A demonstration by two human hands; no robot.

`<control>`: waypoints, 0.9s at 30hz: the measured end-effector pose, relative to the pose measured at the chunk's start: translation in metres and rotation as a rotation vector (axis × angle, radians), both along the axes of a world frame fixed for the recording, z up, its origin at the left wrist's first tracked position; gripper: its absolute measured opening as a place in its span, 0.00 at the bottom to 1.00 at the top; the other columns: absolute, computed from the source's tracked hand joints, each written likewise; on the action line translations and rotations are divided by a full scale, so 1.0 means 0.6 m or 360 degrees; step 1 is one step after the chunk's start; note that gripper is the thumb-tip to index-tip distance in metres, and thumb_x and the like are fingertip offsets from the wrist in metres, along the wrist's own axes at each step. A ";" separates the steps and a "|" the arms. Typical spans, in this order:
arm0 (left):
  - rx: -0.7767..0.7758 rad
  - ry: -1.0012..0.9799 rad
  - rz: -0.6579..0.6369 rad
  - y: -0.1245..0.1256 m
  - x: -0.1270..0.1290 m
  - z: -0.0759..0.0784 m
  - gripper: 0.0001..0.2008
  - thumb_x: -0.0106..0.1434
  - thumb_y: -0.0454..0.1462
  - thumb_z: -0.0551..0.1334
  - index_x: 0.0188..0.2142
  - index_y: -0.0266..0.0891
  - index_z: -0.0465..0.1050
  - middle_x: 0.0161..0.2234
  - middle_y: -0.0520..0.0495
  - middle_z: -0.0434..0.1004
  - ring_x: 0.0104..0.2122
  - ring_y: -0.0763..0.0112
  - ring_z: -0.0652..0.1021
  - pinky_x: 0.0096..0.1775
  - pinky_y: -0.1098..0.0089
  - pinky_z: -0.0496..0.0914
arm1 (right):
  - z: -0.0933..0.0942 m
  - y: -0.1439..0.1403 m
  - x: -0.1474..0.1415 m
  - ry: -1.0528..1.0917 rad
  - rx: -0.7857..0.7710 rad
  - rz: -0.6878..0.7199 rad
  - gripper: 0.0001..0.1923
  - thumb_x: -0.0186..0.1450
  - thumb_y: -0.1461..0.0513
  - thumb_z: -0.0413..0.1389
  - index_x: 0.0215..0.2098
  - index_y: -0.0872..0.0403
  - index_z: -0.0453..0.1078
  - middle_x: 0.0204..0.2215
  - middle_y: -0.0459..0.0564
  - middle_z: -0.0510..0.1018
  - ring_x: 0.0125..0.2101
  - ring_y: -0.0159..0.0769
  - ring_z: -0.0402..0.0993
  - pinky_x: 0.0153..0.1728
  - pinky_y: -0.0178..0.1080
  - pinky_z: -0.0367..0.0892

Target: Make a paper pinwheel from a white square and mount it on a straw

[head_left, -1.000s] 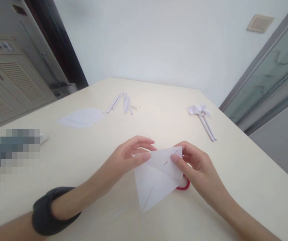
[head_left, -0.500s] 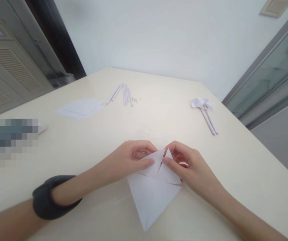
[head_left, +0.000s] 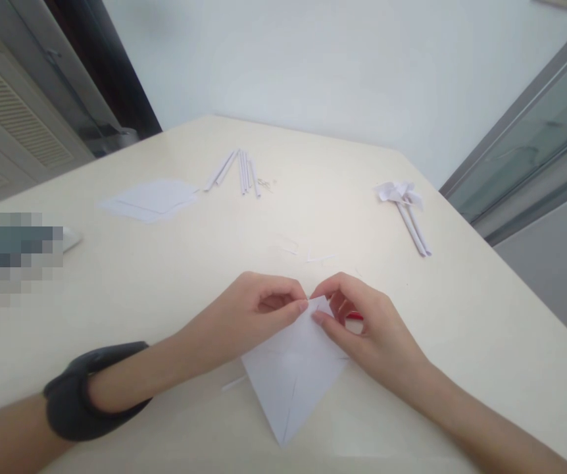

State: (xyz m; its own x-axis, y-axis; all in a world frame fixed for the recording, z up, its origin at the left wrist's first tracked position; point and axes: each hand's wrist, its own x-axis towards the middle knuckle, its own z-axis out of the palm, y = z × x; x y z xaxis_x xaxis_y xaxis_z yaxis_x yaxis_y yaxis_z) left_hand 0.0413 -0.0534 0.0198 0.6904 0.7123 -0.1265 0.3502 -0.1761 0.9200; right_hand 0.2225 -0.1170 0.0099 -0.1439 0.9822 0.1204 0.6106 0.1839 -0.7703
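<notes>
Flaps now folded flat; left hand [head_left: 258,316] and right hand [head_left: 362,329] pinch the white paper [head_left: 293,375] at its top corner.

No legible text, label, brand, number or sign appears in the head view. The white paper sheet [head_left: 293,368] under the hands is blank, showing only creases and cuts. The stack of white sheets [head_left: 150,199] farther back on the table [head_left: 461,316] carries no print, nor do the rolled paper sticks [head_left: 241,172] or the paper pinwheels [head_left: 404,204] at the right. The cabinet [head_left: 7,125] at the left bears no readable marking. A pixelated patch [head_left: 10,263] at the left edge conceals whatever lies there.
</notes>
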 end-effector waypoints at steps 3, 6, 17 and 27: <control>-0.0002 -0.0010 0.0001 0.001 -0.001 -0.002 0.12 0.62 0.39 0.54 0.26 0.39 0.72 0.23 0.53 0.69 0.24 0.73 0.68 0.25 0.76 0.59 | 0.002 -0.001 -0.001 -0.0063 0.0132 0.0048 0.07 0.62 0.67 0.53 0.38 0.50 0.65 0.35 0.44 0.69 0.27 0.28 0.66 0.28 0.34 0.67; -0.0003 -0.0019 0.0009 0.001 -0.002 -0.004 0.12 0.62 0.40 0.55 0.26 0.40 0.74 0.24 0.53 0.71 0.25 0.73 0.70 0.25 0.76 0.60 | 0.002 -0.004 -0.001 -0.0161 0.0302 0.0078 0.09 0.63 0.68 0.52 0.40 0.51 0.66 0.42 0.47 0.68 0.30 0.28 0.66 0.29 0.35 0.68; -0.0032 -0.0091 0.0038 0.000 0.001 -0.005 0.12 0.61 0.40 0.57 0.29 0.41 0.78 0.28 0.51 0.78 0.28 0.70 0.74 0.27 0.76 0.65 | 0.001 -0.002 -0.001 -0.0174 0.0376 -0.0016 0.07 0.64 0.67 0.53 0.40 0.51 0.66 0.42 0.47 0.68 0.31 0.29 0.68 0.27 0.33 0.70; 0.0052 -0.0077 -0.0006 0.000 -0.001 -0.006 0.11 0.62 0.39 0.56 0.31 0.41 0.77 0.30 0.52 0.79 0.32 0.69 0.77 0.32 0.75 0.68 | 0.000 -0.003 -0.005 -0.0088 0.0412 0.0006 0.08 0.62 0.71 0.53 0.36 0.53 0.66 0.40 0.47 0.67 0.32 0.27 0.67 0.28 0.31 0.71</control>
